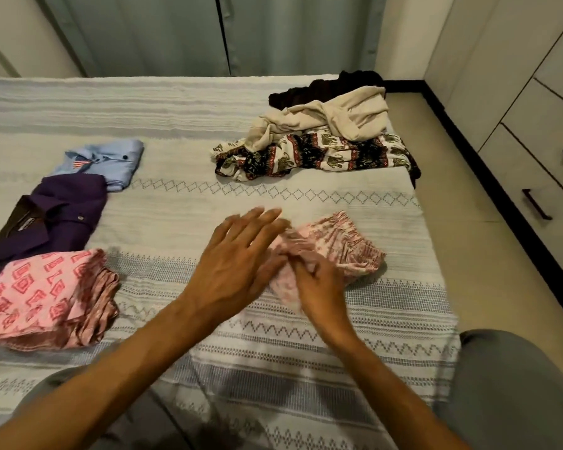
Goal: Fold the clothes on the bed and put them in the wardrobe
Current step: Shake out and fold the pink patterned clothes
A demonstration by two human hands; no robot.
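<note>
Mid-frame, the right hand (pixel 319 287) pinches the small pink patterned cloth (pixel 335 245) to fold it; the left hand (pixel 238 267) hovers flat, fingers spread.

**Bare forearms, grey at the knees**

Both forearms come in bare, no sleeves, watch or rings showing. The left hand (pixel 238 258) and right hand (pixel 319 287) are slightly blurred. At five and seven o'clock, grey fabric, probably trousers (pixel 507 384).

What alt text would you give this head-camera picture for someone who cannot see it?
Two hands fold a pale pink garment on a patterned bed: the right hand pinches it, the left hand spread open. Three folded pieces lie left; an unfolded pile waits farther back.
</note>
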